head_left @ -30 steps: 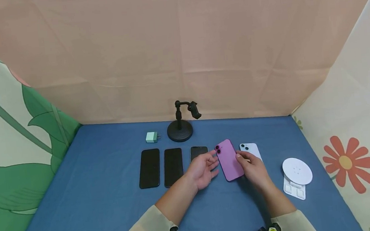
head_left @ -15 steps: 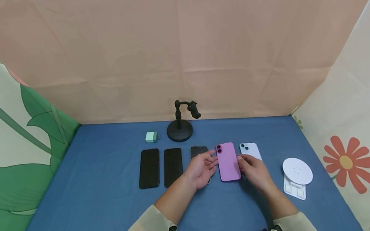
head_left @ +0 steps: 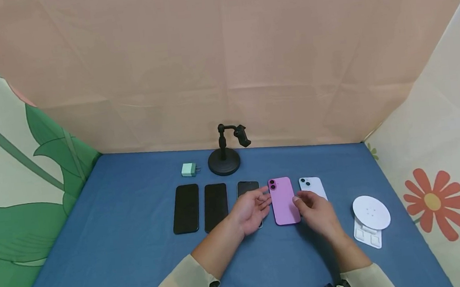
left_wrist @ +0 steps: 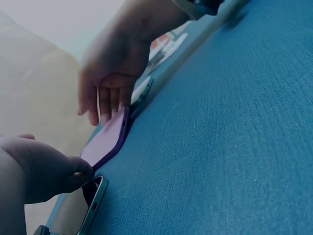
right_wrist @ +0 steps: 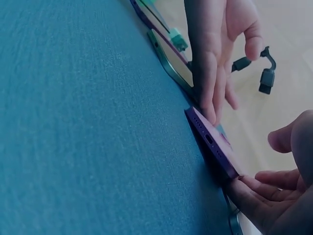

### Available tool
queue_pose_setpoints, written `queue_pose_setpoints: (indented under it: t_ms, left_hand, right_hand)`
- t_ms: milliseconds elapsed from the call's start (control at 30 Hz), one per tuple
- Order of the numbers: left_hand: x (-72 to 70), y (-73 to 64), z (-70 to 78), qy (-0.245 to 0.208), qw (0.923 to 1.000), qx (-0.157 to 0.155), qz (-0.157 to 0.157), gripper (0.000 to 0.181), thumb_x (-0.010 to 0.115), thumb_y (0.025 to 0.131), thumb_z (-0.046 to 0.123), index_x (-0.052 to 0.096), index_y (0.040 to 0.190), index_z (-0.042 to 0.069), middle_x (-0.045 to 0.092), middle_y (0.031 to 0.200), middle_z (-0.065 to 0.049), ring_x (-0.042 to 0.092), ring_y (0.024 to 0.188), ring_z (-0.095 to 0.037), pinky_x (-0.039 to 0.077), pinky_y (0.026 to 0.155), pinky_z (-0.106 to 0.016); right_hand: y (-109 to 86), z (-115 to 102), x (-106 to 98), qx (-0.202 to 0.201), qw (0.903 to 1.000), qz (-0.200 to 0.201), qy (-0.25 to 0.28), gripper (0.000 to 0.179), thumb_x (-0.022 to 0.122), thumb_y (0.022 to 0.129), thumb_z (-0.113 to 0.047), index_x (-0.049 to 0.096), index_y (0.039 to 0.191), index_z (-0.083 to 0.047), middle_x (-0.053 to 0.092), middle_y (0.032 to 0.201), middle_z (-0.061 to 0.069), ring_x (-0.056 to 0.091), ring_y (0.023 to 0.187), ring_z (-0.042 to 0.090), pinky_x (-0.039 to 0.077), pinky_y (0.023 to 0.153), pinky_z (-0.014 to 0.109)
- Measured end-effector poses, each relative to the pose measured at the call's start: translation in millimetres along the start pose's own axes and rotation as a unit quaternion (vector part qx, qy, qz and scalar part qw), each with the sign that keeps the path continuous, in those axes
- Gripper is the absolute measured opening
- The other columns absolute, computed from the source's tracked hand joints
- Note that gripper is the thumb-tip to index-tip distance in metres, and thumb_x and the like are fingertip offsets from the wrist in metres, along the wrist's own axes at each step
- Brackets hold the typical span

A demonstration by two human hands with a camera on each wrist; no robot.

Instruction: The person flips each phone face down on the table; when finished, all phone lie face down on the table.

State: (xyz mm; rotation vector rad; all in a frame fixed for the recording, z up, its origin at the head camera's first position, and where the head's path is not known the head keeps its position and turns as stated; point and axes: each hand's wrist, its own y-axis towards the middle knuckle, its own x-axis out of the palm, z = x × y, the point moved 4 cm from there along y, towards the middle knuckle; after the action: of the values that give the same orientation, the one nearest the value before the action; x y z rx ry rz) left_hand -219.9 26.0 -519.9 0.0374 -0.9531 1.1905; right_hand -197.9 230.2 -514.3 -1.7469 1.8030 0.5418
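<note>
A pink-purple phone [head_left: 284,201] is back side up, its two camera lenses at the upper left. My left hand [head_left: 253,211] is turned palm up, relaxed fingers reaching the phone's left edge and overlapping a dark-screened phone [head_left: 247,187]. At the opposite edge is my right hand [head_left: 315,210]; in the right wrist view its fingers [right_wrist: 252,196] meet the phone's side while the thumb [right_wrist: 282,139] stands apart from it. The purple phone's charging port [right_wrist: 209,139] faces that camera. A light blue phone [head_left: 312,185] is partly covered by my right hand.
Two black-screened phones, the outer one [head_left: 186,208] and the inner one [head_left: 216,206], lie to the left. Behind them are a mint charger plug [head_left: 188,169] and a black stand [head_left: 224,163]. A white round-topped stand [head_left: 371,213] is at right on the blue cloth [head_left: 111,247].
The purple phone has turned from a tilt to straight and come down into line with the others. My right thumb has lifted off it; my left hand has hardly moved.
</note>
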Motion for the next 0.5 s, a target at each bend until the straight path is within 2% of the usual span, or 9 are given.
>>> queue_pose_setpoints:
  t_ms: [200,500]
  left_hand:
    - [-1.1,0.1,-0.5,-0.008,1.0,-0.002,-0.001,0.063,0.045,0.097,0.004,0.035,0.159,-0.001,0.025,0.165,-0.027,0.024,0.154,-0.041,0.017,0.126,-0.051]
    - [-3.1,-0.7,-0.1,-0.006,0.9999,0.005,-0.013,0.066,0.041,0.094,-0.001,0.032,0.159,-0.002,0.025,0.166,-0.025,0.025,0.154,-0.039,0.017,0.126,-0.051]
  right_hand:
    - [-1.4,-1.1,0.7,-0.014,0.9995,0.009,-0.025,0.048,0.064,0.101,-0.032,0.063,0.138,-0.002,0.073,0.117,0.017,0.069,0.102,0.03,0.06,0.085,0.046]
    - [-0.5,0.2,2.9,-0.032,0.9993,0.011,-0.015,0.049,0.071,0.097,-0.026,0.063,0.137,0.001,0.074,0.113,0.014,0.071,0.1,0.029,0.06,0.086,0.045]
